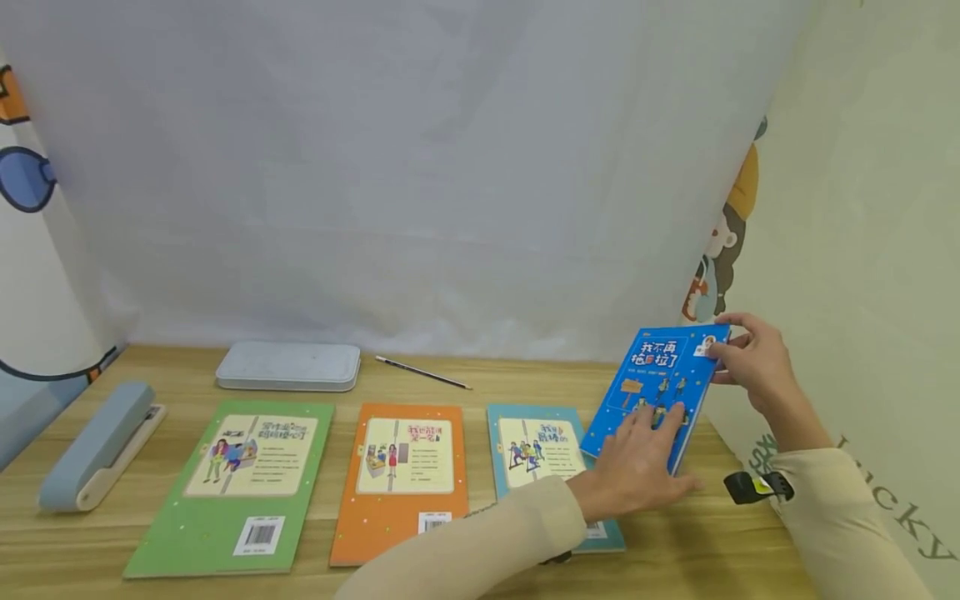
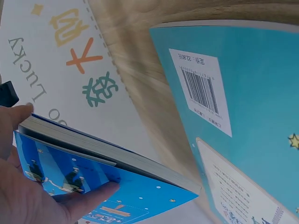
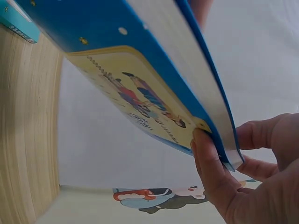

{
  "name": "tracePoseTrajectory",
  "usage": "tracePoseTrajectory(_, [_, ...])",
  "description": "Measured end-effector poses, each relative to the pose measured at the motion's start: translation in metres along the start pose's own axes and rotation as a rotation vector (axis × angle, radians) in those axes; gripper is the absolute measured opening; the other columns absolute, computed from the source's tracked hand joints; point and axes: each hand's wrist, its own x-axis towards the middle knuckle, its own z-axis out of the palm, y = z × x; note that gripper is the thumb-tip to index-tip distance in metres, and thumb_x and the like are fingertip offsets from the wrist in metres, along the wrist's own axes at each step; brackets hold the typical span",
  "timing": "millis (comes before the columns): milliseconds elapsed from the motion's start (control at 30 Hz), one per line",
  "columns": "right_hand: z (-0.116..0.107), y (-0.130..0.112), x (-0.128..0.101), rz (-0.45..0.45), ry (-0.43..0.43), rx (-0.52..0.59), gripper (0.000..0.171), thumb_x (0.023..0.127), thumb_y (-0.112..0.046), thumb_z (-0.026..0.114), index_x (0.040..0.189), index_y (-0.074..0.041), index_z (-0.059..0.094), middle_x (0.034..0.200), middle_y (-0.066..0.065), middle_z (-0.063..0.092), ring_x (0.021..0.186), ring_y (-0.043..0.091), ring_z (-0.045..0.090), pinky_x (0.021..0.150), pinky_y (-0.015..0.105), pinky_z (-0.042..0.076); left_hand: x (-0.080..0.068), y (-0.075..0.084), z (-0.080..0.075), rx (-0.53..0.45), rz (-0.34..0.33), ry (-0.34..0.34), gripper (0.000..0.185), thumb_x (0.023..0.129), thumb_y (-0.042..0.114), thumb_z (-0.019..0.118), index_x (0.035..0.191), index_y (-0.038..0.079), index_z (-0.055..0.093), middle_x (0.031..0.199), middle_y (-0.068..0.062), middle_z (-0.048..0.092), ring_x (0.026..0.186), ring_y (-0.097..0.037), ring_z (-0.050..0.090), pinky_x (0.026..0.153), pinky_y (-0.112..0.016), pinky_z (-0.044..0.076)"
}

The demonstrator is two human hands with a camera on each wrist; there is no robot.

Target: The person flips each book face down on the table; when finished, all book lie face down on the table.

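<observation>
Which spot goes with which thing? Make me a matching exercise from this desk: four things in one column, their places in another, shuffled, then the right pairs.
Things:
1. blue book
2. green book
3. pencil
4. stapler

Places:
A. lying flat, leftmost in the row of books
B. at the desk's left end
C. held off the desk, between the left hand and right hand
D. near the back curtain, right of the pale case

Pairs: 1-C, 2-A, 3-D, 4-B
</observation>
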Motion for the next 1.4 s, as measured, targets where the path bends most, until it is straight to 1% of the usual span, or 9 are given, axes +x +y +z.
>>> tracePoseTrajectory(200, [0.001,-0.004,-0.002,0.002,0.004,-0.004,0.053,0.100,-0.008,0.054,0.147,0.007,0.034,0.112,0.032,0.055,0.067,0.010,0.068,0.063,0.030,0.061,0.000,0.001,-0.002,0.017,0.002,0.009,0.077,0.093,0.033,0.067,0.158,0.027,0.027,0.151,-0.005,0.048,0.133,-0.022,0.054,0.094,-0.042,0.057])
tracePoseTrajectory(300, [0.002,-0.006,-0.003,-0.002,0.002,-0.009,0.054,0.100,-0.008,0.055,0.147,0.008,0.034,0.111,0.032,0.055,0.068,0.011,0.069,0.064,0.031,0.061,0.001,0.002,-0.004,0.000,0.005,0.001,0.074,0.093,0.023,0.065,0.158,0.026,0.029,0.148,-0.003,0.052,0.110,-0.016,0.066,0.079,-0.030,0.060])
tracePoseTrajectory(433, [0.002,-0.008,-0.006,-0.008,0.003,-0.024,0.054,0.099,-0.006,0.055,0.146,0.008,0.035,0.111,0.032,0.055,0.069,0.013,0.070,0.063,0.031,0.061,0.003,0.001,-0.007,-0.016,0.028,-0.010,0.077,0.092,0.015,0.067,0.158,0.025,0.029,0.147,0.000,0.055,0.076,-0.009,0.066,0.057,-0.016,0.052])
tracePoseTrajectory(500, [0.002,-0.009,-0.006,-0.019,0.007,-0.031,0.054,0.099,-0.007,0.055,0.146,0.008,0.035,0.111,0.032,0.055,0.070,0.015,0.070,0.063,0.031,0.061,0.004,0.000,-0.009,-0.019,0.042,-0.009,0.082,0.089,0.013,0.072,0.158,0.024,0.028,0.146,0.001,0.056,0.070,-0.005,0.063,0.059,-0.015,0.052])
tracePoseTrajectory(667, [-0.001,-0.013,-0.006,-0.039,0.007,-0.046,0.055,0.097,-0.007,0.056,0.146,0.007,0.037,0.109,0.033,0.057,0.070,0.016,0.071,0.063,0.033,0.062,0.006,-0.006,-0.012,-0.076,0.058,0.004,0.096,0.080,0.007,0.080,0.158,0.025,0.027,0.136,0.000,0.065,0.077,-0.003,0.061,0.072,-0.016,0.052])
tracePoseTrajectory(867, [-0.003,-0.017,-0.007,-0.058,-0.035,-0.074,0.056,0.095,-0.006,0.054,0.145,0.008,0.036,0.107,0.035,0.059,0.073,0.017,0.070,0.063,0.034,0.062,0.003,-0.014,-0.012,-0.211,0.061,0.031,0.090,0.081,-0.005,0.070,0.156,0.028,0.033,0.116,-0.008,0.073,0.062,-0.008,0.056,0.051,-0.015,0.043])
tracePoseTrajectory(1000, [-0.002,-0.022,-0.007,-0.075,-0.049,-0.119,0.057,0.095,-0.007,0.053,0.146,0.007,0.034,0.102,0.031,0.058,0.078,0.024,0.071,0.063,0.035,0.062,0.003,-0.019,-0.012,-0.290,0.083,0.050,0.084,0.085,-0.009,0.063,0.156,0.026,0.035,0.116,-0.011,0.072,0.060,-0.006,0.053,0.049,-0.014,0.042])
tracePoseTrajectory(1167, [0.000,-0.028,-0.007,-0.103,-0.058,-0.150,0.057,0.096,-0.009,0.050,0.147,0.009,0.032,0.101,0.027,0.054,0.088,0.038,0.070,0.063,0.035,0.062,0.002,-0.023,-0.014,-0.446,0.076,0.026,0.078,0.091,-0.009,0.055,0.156,0.027,0.034,0.099,-0.013,0.072,0.053,-0.006,0.053,0.045,-0.014,0.043])
tracePoseTrajectory(1400, [0.002,-0.034,-0.009,-0.139,-0.059,-0.174,0.060,0.102,-0.023,0.051,0.152,0.004,0.030,0.116,0.034,0.052,0.101,0.048,0.064,0.067,0.040,0.062,-0.001,-0.025,-0.016,-0.582,0.047,0.089,0.070,0.094,-0.006,0.054,0.154,0.027,0.039,0.122,-0.019,0.070,0.084,-0.015,0.073,0.057,-0.013,0.051])
